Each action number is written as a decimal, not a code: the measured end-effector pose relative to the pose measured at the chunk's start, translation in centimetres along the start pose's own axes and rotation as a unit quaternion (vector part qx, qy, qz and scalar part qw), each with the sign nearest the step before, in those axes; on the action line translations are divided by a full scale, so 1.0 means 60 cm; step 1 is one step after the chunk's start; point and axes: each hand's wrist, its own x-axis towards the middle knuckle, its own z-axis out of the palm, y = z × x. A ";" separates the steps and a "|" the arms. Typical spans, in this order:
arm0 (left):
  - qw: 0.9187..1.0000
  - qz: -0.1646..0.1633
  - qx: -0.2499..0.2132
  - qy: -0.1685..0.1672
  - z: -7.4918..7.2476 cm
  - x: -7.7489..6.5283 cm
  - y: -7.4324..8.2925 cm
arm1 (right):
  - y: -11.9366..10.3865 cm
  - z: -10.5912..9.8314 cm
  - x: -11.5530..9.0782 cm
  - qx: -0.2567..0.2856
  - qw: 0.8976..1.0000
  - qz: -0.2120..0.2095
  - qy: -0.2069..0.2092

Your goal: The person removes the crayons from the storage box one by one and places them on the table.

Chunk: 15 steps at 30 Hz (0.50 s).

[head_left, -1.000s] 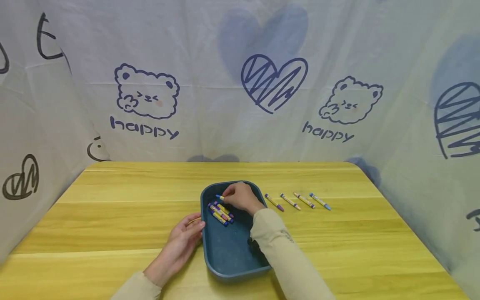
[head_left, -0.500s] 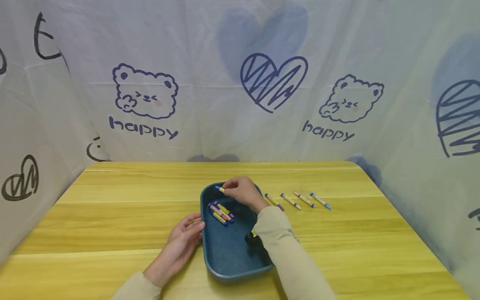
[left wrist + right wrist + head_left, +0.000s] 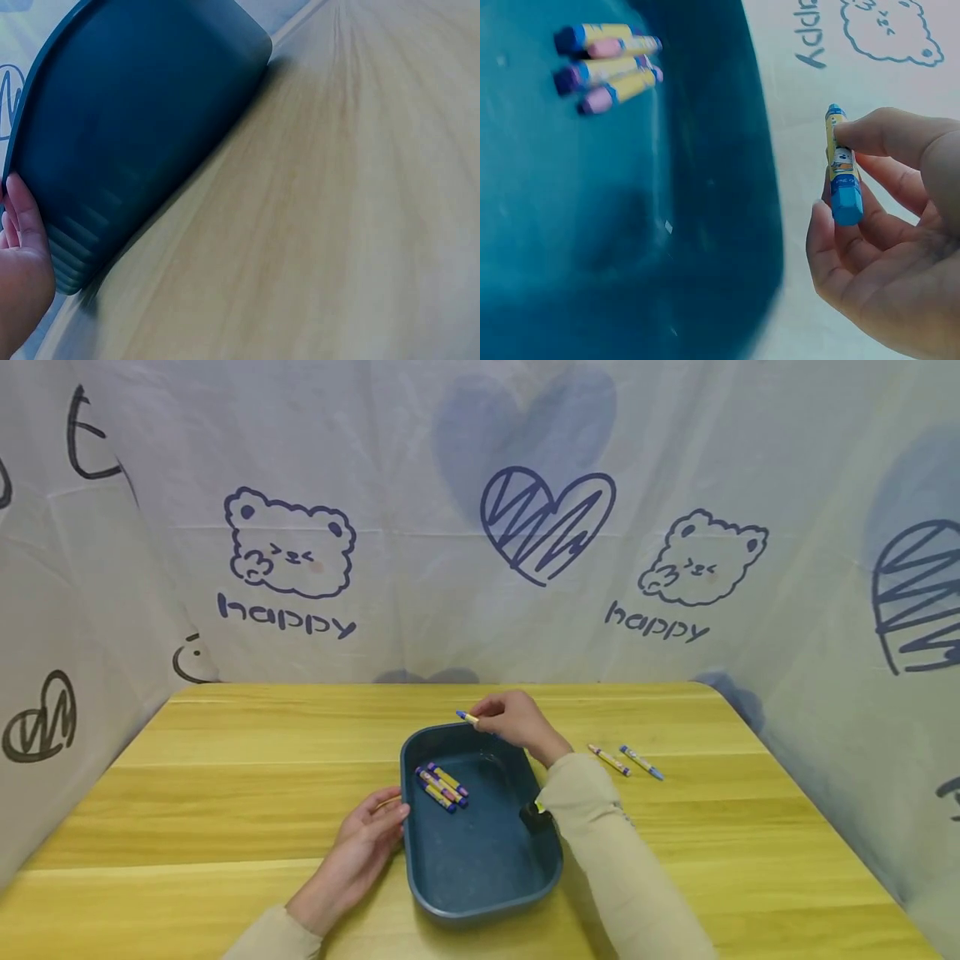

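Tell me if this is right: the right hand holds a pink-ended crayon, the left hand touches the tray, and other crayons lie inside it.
Not quite: the right wrist view shows the right hand holding a blue-ended crayon, not pink. The left hand touches the tray, and other crayons lie inside.

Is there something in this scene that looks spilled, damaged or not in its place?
Nothing looks spilled or damaged. The one oddity is a tiny pale fleck inside the dark tray, perhaps a scrap or a glint; I cannot tell. The crayons there simply lie bunched near its left side.
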 end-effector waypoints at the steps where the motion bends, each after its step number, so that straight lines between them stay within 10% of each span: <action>1: 1.000 0.000 0.000 -0.001 0.000 0.000 0.000 | 0.000 -0.008 0.000 -0.001 1.000 0.000 0.000; 15: 1.000 0.005 0.009 -0.002 -0.002 0.001 -0.002 | 0.015 -0.090 -0.005 0.002 1.000 0.009 0.017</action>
